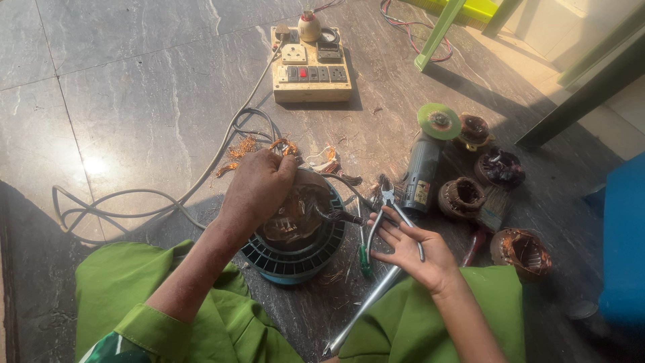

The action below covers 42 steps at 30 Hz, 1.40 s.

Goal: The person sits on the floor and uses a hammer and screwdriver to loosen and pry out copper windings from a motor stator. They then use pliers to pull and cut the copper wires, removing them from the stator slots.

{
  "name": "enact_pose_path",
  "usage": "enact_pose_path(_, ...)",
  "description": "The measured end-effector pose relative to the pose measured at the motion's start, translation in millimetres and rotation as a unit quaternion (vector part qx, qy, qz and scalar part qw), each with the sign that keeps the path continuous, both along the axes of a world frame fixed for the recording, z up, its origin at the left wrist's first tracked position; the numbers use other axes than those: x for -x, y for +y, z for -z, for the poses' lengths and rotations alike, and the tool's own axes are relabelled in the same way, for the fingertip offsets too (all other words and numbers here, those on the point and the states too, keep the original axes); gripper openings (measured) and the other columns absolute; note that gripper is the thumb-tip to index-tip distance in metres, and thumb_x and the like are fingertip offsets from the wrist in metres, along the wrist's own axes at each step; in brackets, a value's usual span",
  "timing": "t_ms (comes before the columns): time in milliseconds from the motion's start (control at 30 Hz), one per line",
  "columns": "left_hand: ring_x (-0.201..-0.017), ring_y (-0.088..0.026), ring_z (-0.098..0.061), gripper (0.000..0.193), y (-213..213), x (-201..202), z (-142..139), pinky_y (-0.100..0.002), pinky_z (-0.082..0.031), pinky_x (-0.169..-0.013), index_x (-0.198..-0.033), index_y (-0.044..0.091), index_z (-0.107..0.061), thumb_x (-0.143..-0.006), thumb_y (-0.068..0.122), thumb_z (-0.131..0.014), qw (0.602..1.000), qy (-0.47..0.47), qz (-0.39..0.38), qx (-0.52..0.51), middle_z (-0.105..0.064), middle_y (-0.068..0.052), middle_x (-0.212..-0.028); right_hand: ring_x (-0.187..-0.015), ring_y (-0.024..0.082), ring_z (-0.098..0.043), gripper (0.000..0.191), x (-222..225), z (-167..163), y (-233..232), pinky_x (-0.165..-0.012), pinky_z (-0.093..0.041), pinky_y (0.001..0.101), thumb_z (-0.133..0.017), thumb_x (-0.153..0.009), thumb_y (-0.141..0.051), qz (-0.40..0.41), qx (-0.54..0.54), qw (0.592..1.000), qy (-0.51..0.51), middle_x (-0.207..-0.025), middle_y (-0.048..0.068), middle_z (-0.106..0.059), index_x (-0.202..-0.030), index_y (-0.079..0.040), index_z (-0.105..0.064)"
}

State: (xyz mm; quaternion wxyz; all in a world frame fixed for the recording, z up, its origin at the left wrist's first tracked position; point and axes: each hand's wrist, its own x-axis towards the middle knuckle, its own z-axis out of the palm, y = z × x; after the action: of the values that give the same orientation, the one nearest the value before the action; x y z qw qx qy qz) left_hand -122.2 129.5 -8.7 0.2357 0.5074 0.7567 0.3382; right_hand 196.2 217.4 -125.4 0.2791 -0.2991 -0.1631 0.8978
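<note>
Resting on the grey stone floor point(134, 101) between the person's green-trousered knees, a round dark motor stator with a ribbed teal-blue housing point(295, 232) is steadied from above by the left hand point(259, 188), whose fingers are curled over its far rim, grasping the edge where the copper winding sits. A pair of steel pliers with bare metal handles point(390, 215) is gripped in the right hand point(413, 252), the nose pointing away from the body just beside the stator's right side. Judging by the loose scraps of copper wire point(245, 148) strewn on the floor beyond the stator, some winding seems already stripped out, while a mass of copper is seen inside the core, so the stripping looks only partly done. One green-handled screwdriver point(364, 255) and one long steel rod point(366, 306) are laid beside the right knee. Further right, four smaller wound cores point(462, 197) are counted, along with one grey angle grinder fitted with a green disc point(426, 158). One flat brush point(494, 208) is seen among them. At the top, one cream wooden switchboard with sockets, switches and a bulb point(311, 64) is placed, and one grey cable point(127, 202) is run from it in loops across the floor
</note>
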Motion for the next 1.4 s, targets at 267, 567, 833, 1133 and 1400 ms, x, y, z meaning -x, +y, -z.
enact_pose_path(267, -0.038, -0.018, -0.056, 0.051, -8.7, -8.6, 3.0, -0.039, -0.053, -0.05, -0.063, 0.002, -0.073, -0.1, 0.029, -0.05, 0.997, 0.015, 0.008, -0.071, -0.059, -0.01, -0.046, -0.138, 0.039, -0.052, 0.034, 5.6, -35.6, -42.5, -0.113, -0.044, 0.0592, -0.046, -0.091, 0.001, 0.042, -0.089, 0.992, -0.079, -0.137, 0.026, -0.058, -0.123, -0.004, -0.055)
enact_pose_path(567, -0.042, -0.022, -0.059, 0.049, -15.8, -11.4, 2.1, -0.043, -0.055, -0.06, -0.069, 0.001, -0.075, -0.101, 0.029, -0.051, 0.988, 0.036, 0.072, -0.135, -0.059, -0.013, -0.048, -0.138, 0.027, -0.054, 0.028, -4.0, -116.9, -66.2, -0.117, -0.038, 0.0419, -0.059, -0.093, -0.014, -0.194, -0.426, 0.854, -0.228, -0.139, 0.015, -0.063, -0.116, 0.0, -0.063)
enact_pose_path(833, -0.046, -0.021, -0.063, 0.049, -12.4, -0.1, 8.4, -0.042, -0.057, -0.061, -0.072, 0.002, -0.075, -0.101, 0.032, -0.05, 0.986, 0.031, 0.12, -0.11, -0.063, -0.011, -0.052, -0.13, 0.023, -0.057, 0.043, -6.1, -136.2, -81.3, -0.109, -0.041, 0.0391, -0.063, -0.088, -0.029, -0.296, -0.41, 0.787, -0.354, -0.128, 0.01, -0.068, -0.124, -0.007, -0.07)
enact_pose_path(1133, -0.043, -0.018, -0.058, 0.051, -10.6, -3.3, 13.3, -0.039, -0.055, -0.056, -0.07, 0.006, -0.076, -0.103, 0.034, -0.048, 0.987, 0.03, 0.111, -0.11, -0.06, -0.008, -0.051, -0.137, 0.028, -0.052, 0.041, -13.4, -158.3, -94.8, -0.113, -0.039, 0.0431, -0.058, -0.087, -0.02, -0.289, -0.407, 0.796, -0.342, -0.139, 0.012, -0.061, -0.124, -0.006, -0.066)
enact_pose_path(1400, -0.039, -0.017, -0.054, 0.053, -10.3, -6.6, 12.8, -0.038, -0.052, -0.051, -0.064, 0.005, -0.073, -0.102, 0.033, -0.049, 0.988, 0.034, 0.103, -0.109, -0.057, -0.006, -0.047, -0.133, 0.026, -0.056, 0.041, 4.2, -135.2, -126.9, -0.113, -0.043, 0.0391, -0.059, -0.087, -0.012, -0.253, -0.259, 0.893, -0.267, -0.136, 0.018, -0.06, -0.126, -0.001, -0.064)
